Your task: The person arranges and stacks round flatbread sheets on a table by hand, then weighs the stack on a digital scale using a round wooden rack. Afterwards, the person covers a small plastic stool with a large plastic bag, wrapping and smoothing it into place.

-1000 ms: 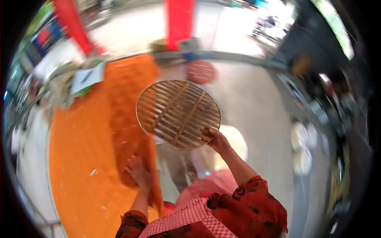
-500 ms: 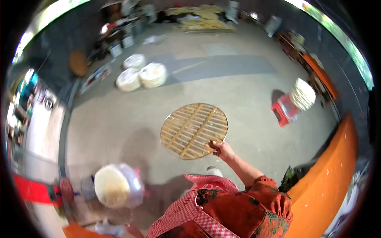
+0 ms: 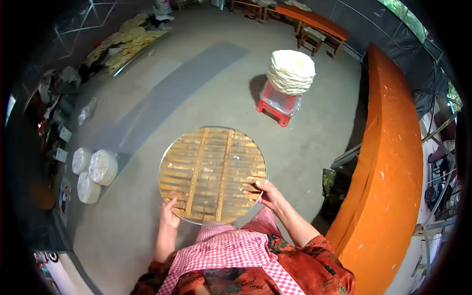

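Note:
A round slatted tray (image 3: pixel 212 167) with a thin metal rim and two long crossbars is held out in front of my body. My left hand (image 3: pixel 170 212) grips its lower left edge, thumb on the near face and fingers behind the slats. At the lower right edge, my right hand (image 3: pixel 268 193) grips the same tray, its fingers partly seen through the gaps. Beyond the tray, a stack of thin pale round sheets (image 3: pixel 292 71) sits on a red plastic stool (image 3: pixel 273 113) with clear plastic around it.
A long orange-covered table (image 3: pixel 386 182) runs along my right side. Several white wrapped bundles (image 3: pixel 102 168) stand on the floor at left. Yellowish sheets (image 3: pixel 129 42) lie in a heap at the far left. An orange bench (image 3: pixel 314 20) stands at the back wall.
My view has turned to the right, toward the stool and orange table. My left hand has come onto the tray, which is now nearer to me and held on both sides.

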A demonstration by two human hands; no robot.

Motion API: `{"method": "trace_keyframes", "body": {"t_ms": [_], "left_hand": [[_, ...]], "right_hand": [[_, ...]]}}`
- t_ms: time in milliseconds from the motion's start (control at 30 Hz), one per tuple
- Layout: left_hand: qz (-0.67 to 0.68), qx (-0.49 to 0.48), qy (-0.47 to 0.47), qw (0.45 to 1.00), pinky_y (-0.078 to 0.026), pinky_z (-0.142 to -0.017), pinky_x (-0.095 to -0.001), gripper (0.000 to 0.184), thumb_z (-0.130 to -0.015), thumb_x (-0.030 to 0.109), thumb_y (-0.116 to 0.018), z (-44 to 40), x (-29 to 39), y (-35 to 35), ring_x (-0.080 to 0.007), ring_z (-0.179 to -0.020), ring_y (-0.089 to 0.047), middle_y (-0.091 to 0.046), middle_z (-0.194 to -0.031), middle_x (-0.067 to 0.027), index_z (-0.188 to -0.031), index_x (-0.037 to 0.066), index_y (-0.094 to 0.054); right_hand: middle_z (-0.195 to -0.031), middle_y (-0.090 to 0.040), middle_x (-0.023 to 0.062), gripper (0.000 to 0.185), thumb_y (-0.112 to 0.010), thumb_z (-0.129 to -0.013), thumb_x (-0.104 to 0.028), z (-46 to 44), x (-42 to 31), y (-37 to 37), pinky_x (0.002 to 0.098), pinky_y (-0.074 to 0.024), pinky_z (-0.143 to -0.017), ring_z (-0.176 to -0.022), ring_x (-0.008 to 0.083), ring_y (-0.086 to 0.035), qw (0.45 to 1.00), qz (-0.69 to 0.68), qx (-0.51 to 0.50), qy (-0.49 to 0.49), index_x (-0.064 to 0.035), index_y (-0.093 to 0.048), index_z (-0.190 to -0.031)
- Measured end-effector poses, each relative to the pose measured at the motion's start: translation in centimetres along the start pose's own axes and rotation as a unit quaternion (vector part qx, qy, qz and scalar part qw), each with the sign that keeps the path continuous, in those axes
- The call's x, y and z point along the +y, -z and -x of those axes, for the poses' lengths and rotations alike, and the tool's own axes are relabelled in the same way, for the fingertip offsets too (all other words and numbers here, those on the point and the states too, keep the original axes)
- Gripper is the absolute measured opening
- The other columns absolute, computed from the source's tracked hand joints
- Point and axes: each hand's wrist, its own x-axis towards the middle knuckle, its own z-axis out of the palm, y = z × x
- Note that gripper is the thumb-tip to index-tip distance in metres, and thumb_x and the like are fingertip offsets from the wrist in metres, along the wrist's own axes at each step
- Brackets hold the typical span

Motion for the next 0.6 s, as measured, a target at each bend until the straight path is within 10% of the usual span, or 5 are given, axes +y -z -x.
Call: {"method": "trace_keyframes", "body": {"t_ms": [600], "left_hand": [[-0.013,-0.286,0.210,0.935,-0.056,-0.075,-0.0361,0.030,-0.087,0.001,-0.055,-54.8,-13.0,-45.9,-0.0232,-0.096,-0.063,-0.059,-0.119,-0.0129,-0.116,0.008,-0.050]], "right_hand": [[-0.127,-0.056,0.0186,0.040,-0.060,-0.087,-0.006,-18.0,-43.7,17.7,0.0417,-0.0590,-0.076,-0.105,0.0332,-0.062,0.938,0.009,0.189,0.290,0.0045,-0.050,-0.124]]}}
